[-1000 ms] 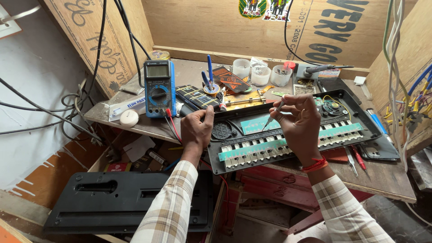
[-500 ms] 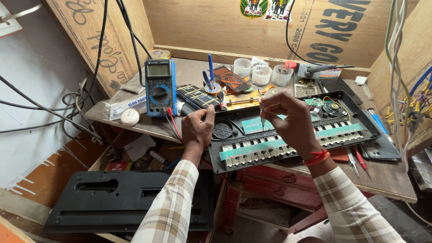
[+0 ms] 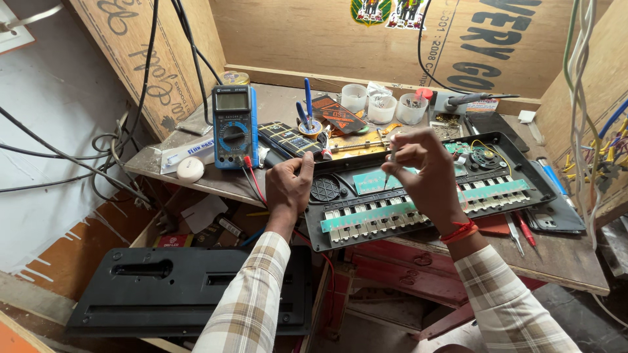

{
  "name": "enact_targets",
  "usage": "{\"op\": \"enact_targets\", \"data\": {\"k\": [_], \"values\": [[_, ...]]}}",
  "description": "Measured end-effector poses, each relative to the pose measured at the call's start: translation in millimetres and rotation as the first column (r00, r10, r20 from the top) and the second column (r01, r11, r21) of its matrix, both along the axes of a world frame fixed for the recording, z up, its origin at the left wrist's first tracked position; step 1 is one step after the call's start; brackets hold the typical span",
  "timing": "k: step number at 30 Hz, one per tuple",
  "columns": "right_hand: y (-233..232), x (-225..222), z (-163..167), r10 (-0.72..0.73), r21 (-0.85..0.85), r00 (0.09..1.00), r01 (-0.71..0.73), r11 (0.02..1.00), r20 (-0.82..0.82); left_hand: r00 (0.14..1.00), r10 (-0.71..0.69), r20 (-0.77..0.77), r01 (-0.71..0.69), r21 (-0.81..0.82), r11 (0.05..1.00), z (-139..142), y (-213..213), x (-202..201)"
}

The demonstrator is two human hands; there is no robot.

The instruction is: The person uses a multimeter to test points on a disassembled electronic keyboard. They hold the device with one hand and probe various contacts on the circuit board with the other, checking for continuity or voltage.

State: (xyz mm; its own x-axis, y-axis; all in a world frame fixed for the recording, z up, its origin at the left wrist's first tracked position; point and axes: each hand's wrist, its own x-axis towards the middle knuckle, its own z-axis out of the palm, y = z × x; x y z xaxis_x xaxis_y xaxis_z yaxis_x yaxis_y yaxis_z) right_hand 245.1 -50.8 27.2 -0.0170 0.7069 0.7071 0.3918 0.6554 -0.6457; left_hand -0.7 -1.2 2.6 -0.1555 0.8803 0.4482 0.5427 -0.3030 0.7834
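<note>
An opened black keyboard (image 3: 418,196) lies upside down on the wooden worktop (image 3: 562,255), its near edge overhanging the front, with green circuit strips and white key backs exposed. The left hand (image 3: 289,186) is clenched on the keyboard's left corner, thumb on top, steadying it. The right hand (image 3: 424,171) pinches a thin screwdriver (image 3: 390,165) between thumb and fingers, shaft nearly upright, tip down on or just above the upper green board (image 3: 369,180); I cannot tell whether the tip sits in a screw. Just beside the left hand a blue multimeter (image 3: 234,127) leans upright, its red and black leads trailing over the worktop edge. Behind stand three small clear cups (image 3: 383,108) of parts, a soldering iron (image 3: 468,99) on its rest, and a few more tools near the keyboard's right end. The keyboard's black cover (image 3: 190,291) lies on the floor below. The risks, as I judge them: the tip could slip off a screw and scratch a board track, since the grip is a light fingertip pinch; a loosened screw could roll in among the keys or drop off the front; and because the case overhangs, downward pressure without the left hand's hold could tip it. The meter leads near the left wrist could snag and pull the meter over.
</note>
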Motion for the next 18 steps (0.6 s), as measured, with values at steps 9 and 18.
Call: {"op": "enact_targets", "data": {"k": [9,18], "values": [[8.7,15.7,-4.2,0.196,-0.077,0.977,-0.202,0.976,-0.079,1.000,-0.001,0.015,0.000,0.048,0.999,-0.6,0.2,0.3],[7.1,15.4,-2.8,0.314,-0.034,0.948,-0.316,0.948,-0.058,1.000,-0.008,0.019,0.007,0.055,0.998,0.8,-0.7,0.6]]}}
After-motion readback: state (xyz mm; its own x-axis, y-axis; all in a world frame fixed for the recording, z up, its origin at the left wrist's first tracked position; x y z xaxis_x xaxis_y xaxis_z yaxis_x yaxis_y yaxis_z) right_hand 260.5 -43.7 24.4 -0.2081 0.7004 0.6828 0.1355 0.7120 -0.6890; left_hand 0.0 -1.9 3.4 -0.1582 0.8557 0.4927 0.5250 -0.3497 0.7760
